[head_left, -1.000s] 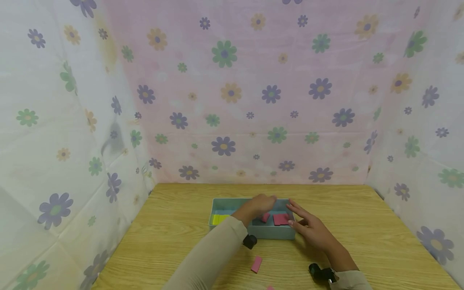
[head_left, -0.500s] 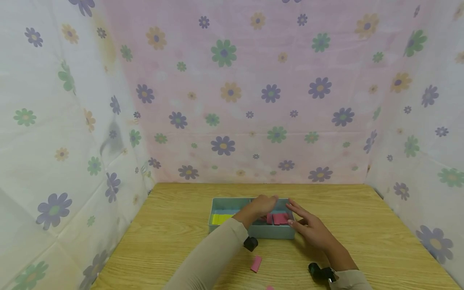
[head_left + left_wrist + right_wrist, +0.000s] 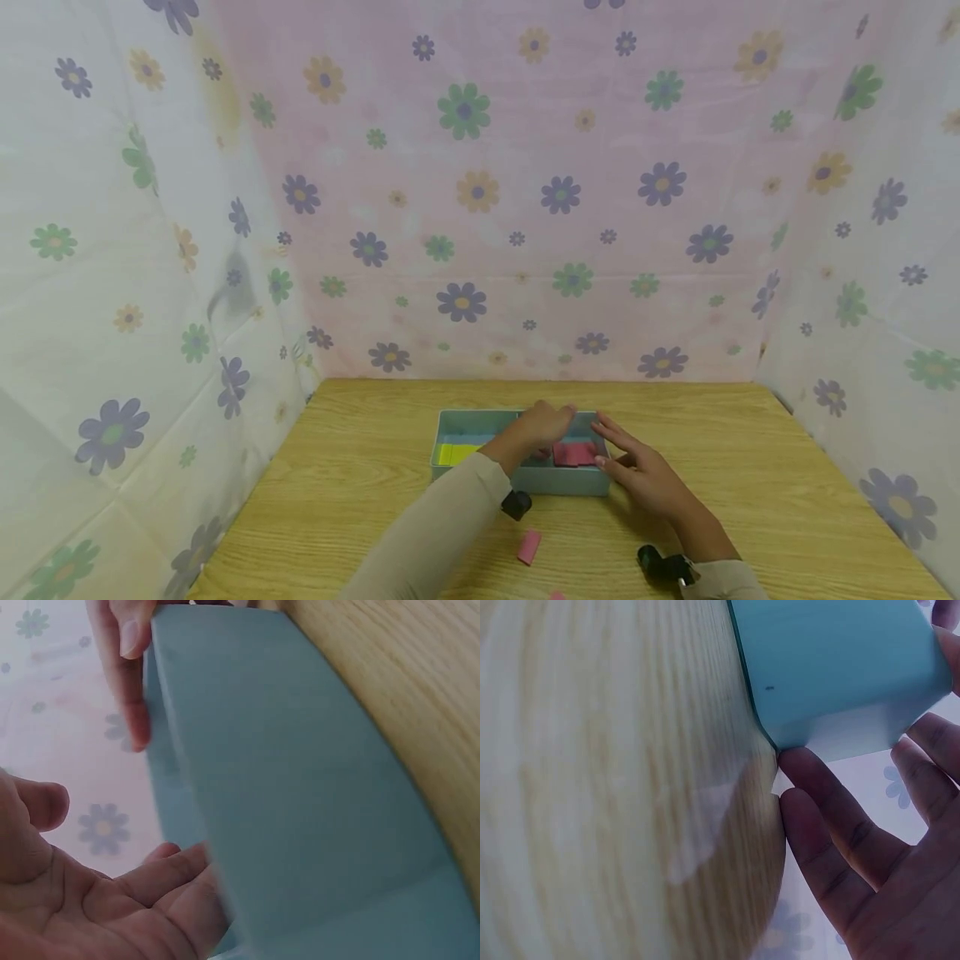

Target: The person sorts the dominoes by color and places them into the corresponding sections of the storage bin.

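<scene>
A light blue-green divided box (image 3: 562, 481) stands on the table. My left hand (image 3: 542, 425) reaches into its right compartment, beside flat pink rectangular pieces (image 3: 576, 454). In the left wrist view its fingers (image 3: 169, 885) extend over the rim, with the thumb spread apart; their tips are hidden behind the wall. My right hand (image 3: 648, 479) holds the box's right end. In the right wrist view some of its fingers (image 3: 817, 840) lie against the outside of that end. Yellow pieces (image 3: 455, 454) lie in the left compartment, partly covered by my left arm.
One pink rectangular piece (image 3: 529, 547) lies on the wooden table (image 3: 360, 492) in front of the box. Another pink piece (image 3: 557, 596) shows at the bottom edge. Flower-printed cloth (image 3: 517, 208) surrounds the table at the back and sides.
The pink piece by my left fingers was tilted and apart; it has shifted right and now lies against the other pink pieces. My right hand and the box have stayed in place.
</scene>
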`<state>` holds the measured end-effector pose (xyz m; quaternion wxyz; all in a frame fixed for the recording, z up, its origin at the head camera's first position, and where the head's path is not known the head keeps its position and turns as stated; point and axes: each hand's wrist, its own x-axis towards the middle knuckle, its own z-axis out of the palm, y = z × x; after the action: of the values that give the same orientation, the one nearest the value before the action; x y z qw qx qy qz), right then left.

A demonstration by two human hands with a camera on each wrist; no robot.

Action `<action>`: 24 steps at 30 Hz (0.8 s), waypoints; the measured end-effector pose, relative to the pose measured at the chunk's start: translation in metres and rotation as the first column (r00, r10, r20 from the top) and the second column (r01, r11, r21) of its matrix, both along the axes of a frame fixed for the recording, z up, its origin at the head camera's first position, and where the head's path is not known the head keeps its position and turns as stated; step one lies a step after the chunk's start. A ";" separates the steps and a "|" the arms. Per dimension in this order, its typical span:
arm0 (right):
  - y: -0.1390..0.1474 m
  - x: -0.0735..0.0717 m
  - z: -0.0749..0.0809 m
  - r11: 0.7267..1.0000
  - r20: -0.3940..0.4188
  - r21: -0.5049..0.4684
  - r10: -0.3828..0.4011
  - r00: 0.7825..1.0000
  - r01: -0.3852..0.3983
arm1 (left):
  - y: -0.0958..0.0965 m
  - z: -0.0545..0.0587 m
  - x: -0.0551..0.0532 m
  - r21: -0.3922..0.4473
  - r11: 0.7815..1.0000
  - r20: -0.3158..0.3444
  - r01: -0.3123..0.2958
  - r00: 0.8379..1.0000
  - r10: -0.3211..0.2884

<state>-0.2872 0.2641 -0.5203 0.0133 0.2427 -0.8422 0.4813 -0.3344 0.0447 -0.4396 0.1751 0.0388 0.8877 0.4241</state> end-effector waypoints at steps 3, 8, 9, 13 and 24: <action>-0.001 0.000 0.000 1.000 0.010 0.004 -0.011 1.000 0.011 | -0.005 0.010 0.004 -0.052 0.998 -0.054 0.022 0.998 -0.024; -0.002 0.000 0.001 1.000 0.016 0.014 -0.022 1.000 0.022 | -0.025 0.027 0.019 -0.099 0.989 -0.143 0.107 0.982 -0.121; -0.002 0.000 0.000 1.000 0.010 0.014 -0.017 1.000 0.017 | -0.030 0.028 0.024 -0.103 0.987 -0.159 0.121 0.978 -0.136; -0.003 0.000 0.001 1.000 0.006 0.006 -0.013 1.000 0.013 | -0.048 0.027 0.047 -0.102 0.978 -0.213 0.185 0.956 -0.203; -0.003 0.002 -0.001 0.999 0.024 0.020 -0.037 0.999 0.037 | -0.076 -0.010 0.105 -0.081 0.944 -0.172 0.320 0.928 -0.330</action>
<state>-0.2856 0.2614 -0.5208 0.0094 0.2211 -0.8514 0.4756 -0.2294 -0.0315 -0.4501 0.1614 0.2197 0.8919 0.3608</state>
